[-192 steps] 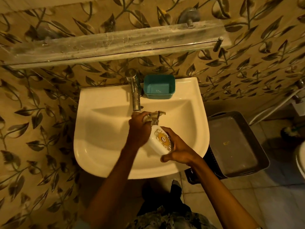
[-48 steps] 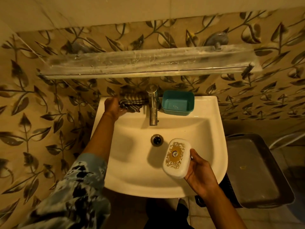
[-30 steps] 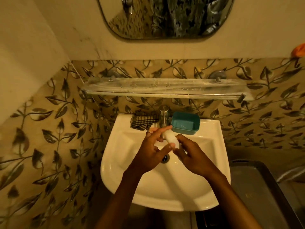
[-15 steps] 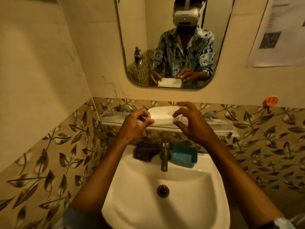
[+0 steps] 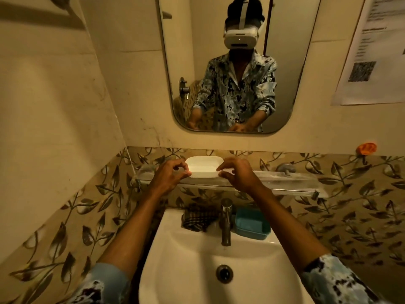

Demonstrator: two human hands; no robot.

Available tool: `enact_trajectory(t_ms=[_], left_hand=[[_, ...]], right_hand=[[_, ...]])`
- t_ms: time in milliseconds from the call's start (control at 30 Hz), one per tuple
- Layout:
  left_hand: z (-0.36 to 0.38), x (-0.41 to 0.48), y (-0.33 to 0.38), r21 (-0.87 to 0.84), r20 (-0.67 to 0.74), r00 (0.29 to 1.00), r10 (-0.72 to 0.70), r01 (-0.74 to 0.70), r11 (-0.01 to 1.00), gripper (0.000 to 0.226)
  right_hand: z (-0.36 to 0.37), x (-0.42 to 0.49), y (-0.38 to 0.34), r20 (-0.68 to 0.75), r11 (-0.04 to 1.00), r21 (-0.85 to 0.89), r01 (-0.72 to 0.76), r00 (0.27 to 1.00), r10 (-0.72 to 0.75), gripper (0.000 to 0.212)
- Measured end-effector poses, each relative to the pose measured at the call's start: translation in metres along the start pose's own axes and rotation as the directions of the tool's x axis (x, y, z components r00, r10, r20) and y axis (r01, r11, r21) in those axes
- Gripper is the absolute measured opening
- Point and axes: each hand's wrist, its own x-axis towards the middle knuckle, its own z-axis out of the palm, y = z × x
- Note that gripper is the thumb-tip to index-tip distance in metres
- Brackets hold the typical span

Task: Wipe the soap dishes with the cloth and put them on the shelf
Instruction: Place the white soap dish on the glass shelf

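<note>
Nearest is one white sink (image 5: 197,260). On its back rim lie one checked cloth (image 5: 198,218), one tap (image 5: 226,220) and one teal soap dish (image 5: 252,223). Above, on the glass shelf (image 5: 285,181), one white soap dish (image 5: 203,167) sits between the left hand (image 5: 169,175) and right hand (image 5: 237,173), whose fingertips pinch its ends. One mirror (image 5: 236,62) hangs behind.

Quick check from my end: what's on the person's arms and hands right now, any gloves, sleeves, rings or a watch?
No gloves: left hand and right hand are bare, and both forearms are uncovered. Each arm has a sleeve pushed up towards the elbow, pale blue fabric with dark blotchy print, seen on the left sleeve and the right sleeve. No watch or bracelet shows; any ring is too small to tell.
</note>
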Motion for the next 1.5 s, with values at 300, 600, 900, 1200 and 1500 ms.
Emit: enact_trajectory(t_ms=[300, 600, 900, 1200, 1500], left_hand=[[0.003, -0.004, -0.022, 0.095, 0.016, 0.999, -0.040, 0.038, 0.995, 0.012], [0.013, -0.006, -0.021, 0.170, -0.030, 0.999, -0.024, 0.029, 0.985, 0.014], [0.054, -0.056, -0.007, 0.015, -0.417, 0.907, 0.049, -0.047, 0.999, 0.013], [0.171, -0.141, -0.017, -0.054, -0.285, 0.958, -0.037, 0.023, 0.998, 0.019], [0.218, -0.160, -0.021, -0.060, -0.146, 0.973, -0.176, 0.169, 0.984, 0.019]], right_hand=[[0.023, 0.005, 0.006, 0.033, 0.999, 0.015, -0.032, 0.999, 0.032, 0.015], [0.029, -0.008, 0.015, 0.018, 0.992, 0.039, -0.121, 0.993, 0.121, 0.024], [0.029, -0.091, 0.049, -0.563, 0.999, -0.011, -0.036, 0.826, 0.024, 0.018], [0.070, -0.161, 0.122, -0.401, 0.961, -0.003, -0.277, 0.881, 0.252, 0.017], [0.102, -0.152, 0.160, -0.132, 0.885, -0.086, -0.458, 0.885, 0.446, 0.043]])
